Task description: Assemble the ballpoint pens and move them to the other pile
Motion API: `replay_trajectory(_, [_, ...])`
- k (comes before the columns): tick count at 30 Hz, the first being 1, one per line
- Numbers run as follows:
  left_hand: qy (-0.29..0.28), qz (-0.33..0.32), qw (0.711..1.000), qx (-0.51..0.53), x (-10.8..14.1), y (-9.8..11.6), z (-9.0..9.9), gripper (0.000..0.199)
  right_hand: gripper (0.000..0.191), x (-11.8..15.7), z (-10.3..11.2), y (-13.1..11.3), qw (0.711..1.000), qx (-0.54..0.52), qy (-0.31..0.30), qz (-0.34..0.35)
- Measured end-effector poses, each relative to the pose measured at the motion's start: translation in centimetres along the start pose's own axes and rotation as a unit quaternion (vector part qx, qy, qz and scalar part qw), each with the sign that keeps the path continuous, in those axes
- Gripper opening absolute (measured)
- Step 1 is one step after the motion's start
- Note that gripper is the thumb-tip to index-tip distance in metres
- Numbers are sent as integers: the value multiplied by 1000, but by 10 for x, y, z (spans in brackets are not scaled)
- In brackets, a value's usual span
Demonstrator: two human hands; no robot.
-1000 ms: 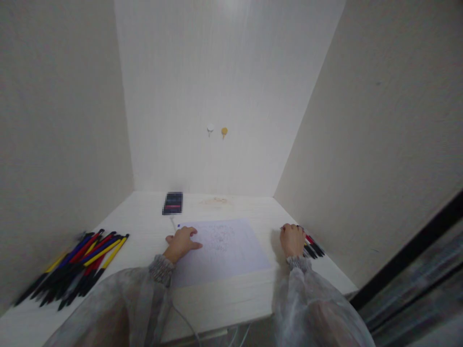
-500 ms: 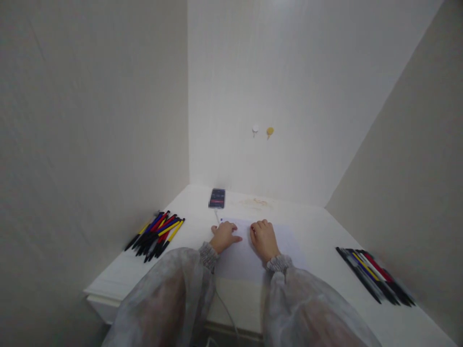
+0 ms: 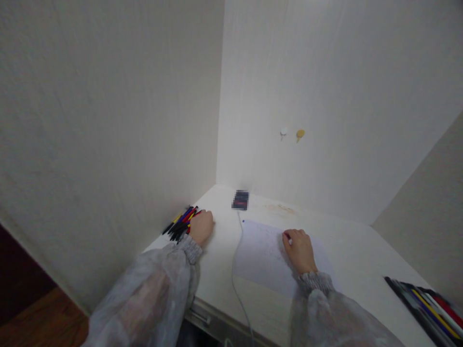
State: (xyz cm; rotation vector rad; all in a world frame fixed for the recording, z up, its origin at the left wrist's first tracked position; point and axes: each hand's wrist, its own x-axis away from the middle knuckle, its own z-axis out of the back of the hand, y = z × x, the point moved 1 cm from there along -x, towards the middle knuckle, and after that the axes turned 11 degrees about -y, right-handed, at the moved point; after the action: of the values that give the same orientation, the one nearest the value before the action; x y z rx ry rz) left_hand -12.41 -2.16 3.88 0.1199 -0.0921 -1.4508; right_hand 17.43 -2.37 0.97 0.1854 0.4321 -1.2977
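My left hand [image 3: 202, 227] is at the right side of a heap of pens [image 3: 180, 224], its back toward me; most of its fingers are hidden, so any grip is unclear. The pens have black parts with yellow, red and blue barrels. On a white sheet of paper [image 3: 260, 255] with faint marks rests my right hand [image 3: 300, 249]. Its fingers are curled in toward the thumb, and no object shows in them.
A phone-like dark device [image 3: 240, 200], blurred out, lies near the back wall with a white cable [image 3: 235, 284] running to the front edge. More pens [image 3: 427, 308] lie in a row at the right. Two hooks, one white [image 3: 283, 131] and one yellow [image 3: 300, 134], are on the wall.
My left hand has moved from the paper leftward to the heap of pens. My right hand stays on the paper. The view has turned to the left.
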Motion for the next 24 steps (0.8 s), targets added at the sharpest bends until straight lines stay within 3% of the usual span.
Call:
replay_trajectory(3, [-18, 41, 999, -11, -1, -18, -1, 25, 23, 0, -1, -2, 1000, -1, -3, 1])
replay_trajectory(9, [-26, 29, 999, -4, -1, -18, -12, 25, 23, 2, 1, -5, 1000, -20, -8, 11])
replay_trajectory(14, [-20, -6, 1000, 9, -5, -9, -9, 29, 24, 1, 0, -5, 999, -42, -8, 6])
replay_trajectory(17, [-31, -70, 993, 90, -11, 12, 1, 25, 24, 1, -1, -8, 994, -108, -1, 4])
replay_trajectory(19, [-86, -151, 962, 209, -15, 36, 5, 24, 26, 1, 0, -11, 978, -208, 6, -7])
replay_trajectory(20, [-120, -191, 933, 281, -15, 49, 5, 25, 27, 2, 1, -13, 961, -275, 4, -15])
replay_trajectory(22, [-205, -248, 850, 417, -13, 76, 1, 29, 32, 2, 4, -18, 904, -426, -7, -31])
replay_trajectory(24, [-274, -266, 780, 495, -9, 99, -7, 31, 36, 2, 4, -23, 828, -559, -26, -44])
